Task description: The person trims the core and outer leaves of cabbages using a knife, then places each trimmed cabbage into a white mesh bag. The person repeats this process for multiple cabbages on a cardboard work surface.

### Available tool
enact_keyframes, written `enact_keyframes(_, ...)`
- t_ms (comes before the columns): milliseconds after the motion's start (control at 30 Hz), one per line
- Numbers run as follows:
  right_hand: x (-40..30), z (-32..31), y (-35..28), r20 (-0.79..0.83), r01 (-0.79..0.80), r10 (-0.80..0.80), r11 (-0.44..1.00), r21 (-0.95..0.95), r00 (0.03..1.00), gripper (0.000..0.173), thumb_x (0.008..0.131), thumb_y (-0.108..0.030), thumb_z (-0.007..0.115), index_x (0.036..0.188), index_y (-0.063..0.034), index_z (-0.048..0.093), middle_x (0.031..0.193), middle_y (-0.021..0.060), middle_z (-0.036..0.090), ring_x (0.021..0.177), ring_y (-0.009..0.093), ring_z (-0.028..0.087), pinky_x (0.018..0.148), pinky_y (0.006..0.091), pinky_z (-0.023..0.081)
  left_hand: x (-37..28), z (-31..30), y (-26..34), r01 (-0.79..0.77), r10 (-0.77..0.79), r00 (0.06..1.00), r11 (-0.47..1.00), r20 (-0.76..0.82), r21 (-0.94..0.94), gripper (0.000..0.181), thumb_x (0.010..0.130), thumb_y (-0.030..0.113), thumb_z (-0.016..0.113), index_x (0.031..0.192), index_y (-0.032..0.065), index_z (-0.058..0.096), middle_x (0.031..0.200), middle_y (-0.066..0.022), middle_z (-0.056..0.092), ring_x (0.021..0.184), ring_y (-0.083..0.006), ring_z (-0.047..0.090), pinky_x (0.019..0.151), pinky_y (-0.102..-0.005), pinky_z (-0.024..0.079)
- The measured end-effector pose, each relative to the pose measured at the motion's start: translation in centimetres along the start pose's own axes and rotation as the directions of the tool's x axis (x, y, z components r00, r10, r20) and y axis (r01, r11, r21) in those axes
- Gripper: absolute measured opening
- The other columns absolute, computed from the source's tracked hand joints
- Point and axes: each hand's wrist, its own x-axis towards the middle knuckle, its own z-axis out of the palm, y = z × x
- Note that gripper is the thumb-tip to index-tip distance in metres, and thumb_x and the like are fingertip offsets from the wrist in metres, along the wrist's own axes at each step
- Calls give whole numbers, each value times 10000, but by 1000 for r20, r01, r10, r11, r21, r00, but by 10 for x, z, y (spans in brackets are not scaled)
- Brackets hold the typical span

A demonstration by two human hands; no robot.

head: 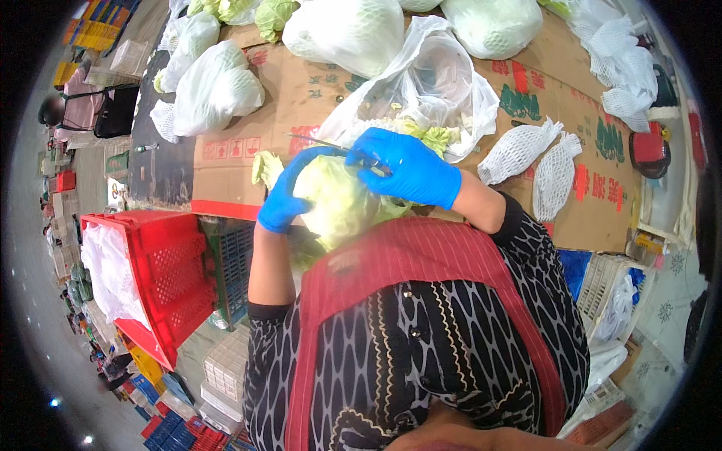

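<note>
My left hand (284, 197), in a blue glove, cups a pale green leafy head (335, 200), lettuce or cabbage, at the table edge against the apron. A loose outer leaf (267, 168) sticks out at its left. My right hand (403, 166), also gloved in blue, grips a small knife (316, 140). The thin blade points left above the head and passes over the left hand's fingers. Most of the knife's handle is hidden in the fist. Just beyond my hands lies an opened clear plastic bag (434, 90) with leaf scraps (437, 138) in it.
Flattened cardboard (276, 96) covers the table. Bagged heads (217, 90) in foam nets line its far and left sides. Two white foam nets (555, 175) lie to the right, beside a larger pile (615, 67). A red plastic crate (169, 276) stands at the left, below table height.
</note>
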Motion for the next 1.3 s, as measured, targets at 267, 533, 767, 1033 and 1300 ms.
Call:
enact_keyframes(267, -6, 4, 14, -109, -189, 207, 970, 153, 972, 152, 809, -81, 653, 959, -67, 635, 837, 68, 596, 758, 170, 597, 701, 306, 490, 4, 18, 9, 44, -42, 997, 998, 63, -35, 942, 613, 424, 820, 1373, 4, 455, 1386, -168, 503, 1277, -283, 488, 1091, -413, 358)
enact_keyframes(533, -18, 12, 6, -206, -98, 130, 982, 159, 970, 94, 819, -55, 641, 911, -61, 623, 846, 15, 606, 742, 109, 550, 672, 279, 478, 4, 25, 10, 34, -34, 998, 999, 54, 10, 952, 620, 490, 808, 1360, -2, 467, 1380, -177, 511, 1272, -281, 494, 1086, -419, 361)
enact_keyframes(767, -27, -18, -14, -340, 45, 62, 953, 299, 938, 155, 811, -103, 690, 953, -59, 646, 829, 73, 626, 708, 145, 579, 645, 285, 486, -13, 19, -2, 51, -49, 999, 992, -21, 119, 877, 661, 481, 767, 1335, -12, 498, 1361, -157, 532, 1273, -263, 487, 1100, -405, 334)
enact_keyframes(1033, -12, -17, -13, 214, -62, 34, 990, 123, 976, 343, 825, -330, 735, 1084, -113, 677, 1011, 99, 614, 950, 277, 614, 827, 374, 497, -10, 28, -2, 127, -128, 990, 992, -65, -10, 889, 678, 490, 757, 1355, -13, 478, 1339, -146, 540, 1248, -236, 503, 1070, -380, 375)
enact_keyframes(1300, -13, -3, 16, 219, -118, 79, 978, 172, 972, 241, 869, -274, 688, 990, -68, 656, 884, 119, 620, 834, 277, 631, 769, 372, 493, -20, 2, -42, 185, -191, 977, 980, -98, -67, 879, 726, 436, 720, 1420, -12, 418, 1398, -144, 491, 1263, -243, 496, 1065, -372, 385)
